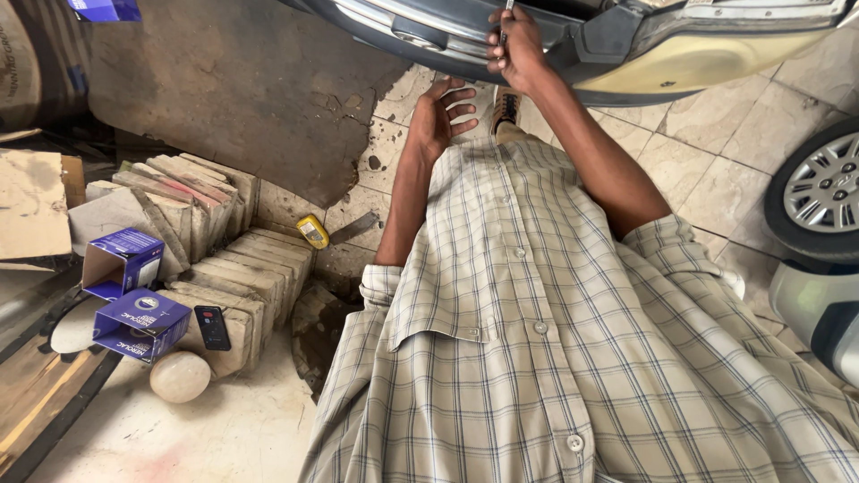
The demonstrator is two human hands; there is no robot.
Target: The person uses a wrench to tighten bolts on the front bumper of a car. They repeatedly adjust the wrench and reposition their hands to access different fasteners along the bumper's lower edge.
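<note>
While right hand grips it, thin metal tool (tip hidden), upright

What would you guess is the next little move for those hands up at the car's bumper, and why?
Probably bring the open left hand up to steady the bumper. It hangs free below, fingers spread, while the right hand alone grips a thin tool against the trim.

The floor has pale tiles — some cracked. A dark patch spreads over it. Flat stones sit stacked at the left, in daylight.
</note>
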